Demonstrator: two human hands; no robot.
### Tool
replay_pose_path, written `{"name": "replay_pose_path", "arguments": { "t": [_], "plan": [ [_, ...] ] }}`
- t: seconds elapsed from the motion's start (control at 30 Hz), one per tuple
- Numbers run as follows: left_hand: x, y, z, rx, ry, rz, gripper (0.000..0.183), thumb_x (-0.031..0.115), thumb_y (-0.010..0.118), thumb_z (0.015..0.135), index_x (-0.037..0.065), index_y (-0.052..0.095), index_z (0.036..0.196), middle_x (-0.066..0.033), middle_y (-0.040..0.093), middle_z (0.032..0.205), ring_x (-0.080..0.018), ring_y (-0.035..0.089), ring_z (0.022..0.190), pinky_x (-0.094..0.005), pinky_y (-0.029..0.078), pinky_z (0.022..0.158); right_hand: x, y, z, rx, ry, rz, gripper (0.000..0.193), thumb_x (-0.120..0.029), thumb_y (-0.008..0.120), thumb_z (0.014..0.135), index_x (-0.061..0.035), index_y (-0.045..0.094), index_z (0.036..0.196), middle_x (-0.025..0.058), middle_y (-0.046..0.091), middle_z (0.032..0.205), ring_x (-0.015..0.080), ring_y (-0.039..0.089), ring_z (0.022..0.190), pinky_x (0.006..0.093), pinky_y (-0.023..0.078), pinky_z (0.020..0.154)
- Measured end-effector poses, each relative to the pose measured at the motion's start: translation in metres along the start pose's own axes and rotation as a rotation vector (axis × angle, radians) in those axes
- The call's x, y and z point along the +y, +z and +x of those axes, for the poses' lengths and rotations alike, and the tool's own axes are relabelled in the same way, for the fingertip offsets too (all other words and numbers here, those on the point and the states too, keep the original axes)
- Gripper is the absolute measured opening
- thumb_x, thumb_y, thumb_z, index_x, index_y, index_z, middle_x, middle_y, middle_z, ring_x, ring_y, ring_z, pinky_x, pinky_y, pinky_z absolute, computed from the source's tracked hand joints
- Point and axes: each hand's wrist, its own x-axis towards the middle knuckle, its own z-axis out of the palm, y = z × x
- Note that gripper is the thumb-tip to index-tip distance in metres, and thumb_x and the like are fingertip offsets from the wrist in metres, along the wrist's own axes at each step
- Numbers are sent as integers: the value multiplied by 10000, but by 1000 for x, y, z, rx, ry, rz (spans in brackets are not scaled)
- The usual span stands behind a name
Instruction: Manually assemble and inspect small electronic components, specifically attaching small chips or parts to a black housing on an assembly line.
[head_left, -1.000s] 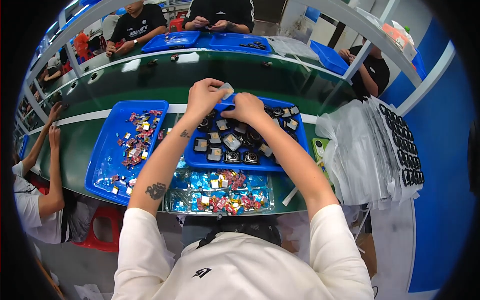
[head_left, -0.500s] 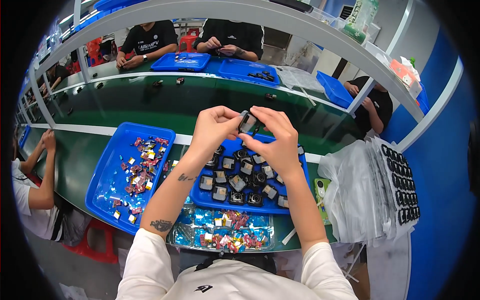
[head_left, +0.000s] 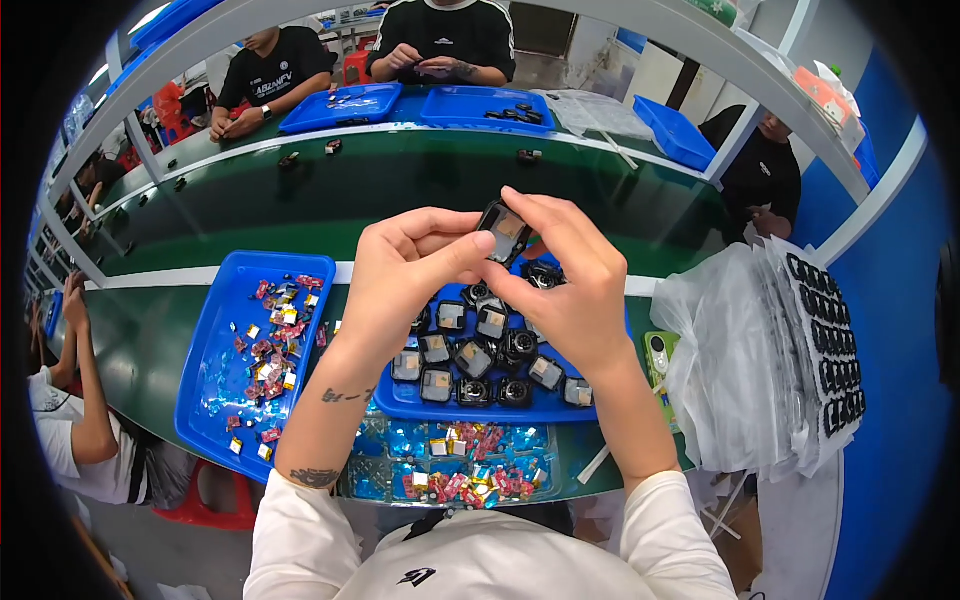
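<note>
Above a blue tray, both my hands hold one black watch-like case with a greyish window and a tan patch behind it. My left hand pinches its left side, thumb across the lower corner. The fingers of my right hand reach along the top and right edge, with the thumb underneath. Many similar black cases lie loose in the blue tray below, some window side up, others showing round dark insides. My hands and forearms hide part of that tray.
Left stands a blue tray with small red and white electronic parts. A clear compartment tray with similar parts sits nearest me. Right are a green package and stacked plastic sheets with black frames. Beyond runs a green belt; co-workers sit across it.
The case has turned so its window faces me more fully, and my left thumb has moved onto its corner. My view has shifted slightly. Both hands keep hold of it.
</note>
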Motion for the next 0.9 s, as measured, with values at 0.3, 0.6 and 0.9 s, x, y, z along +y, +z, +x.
{"name": "replay_pose_path", "arguments": {
  "t": [0.3,0.6,0.9],
  "plan": [
    [-3,4,-9,-35,170,254,220,65,678,833,-47,651,1020,-98,688,859,-87,640,764,-193,517,659,0,-18,4,-59,440,582,200,-112,683,836,15,667,989,63,632,925,83,599,761,208,501,608],
    [-2,7,-12,8,245,436,159,124,693,831,-24,699,888,-69,683,726,-61,604,642,-177,449,544,0,-9,0,16,462,653,146,-133,645,874,9,657,902,29,633,817,59,579,701,181,463,563],
    [-6,11,-11,26,279,425,173,149,688,837,-22,702,814,-53,657,647,-48,579,597,-178,427,514,5,-11,-4,-7,571,763,162,-169,651,876,-10,667,899,19,642,760,39,572,661,178,432,519]
  ]
}}
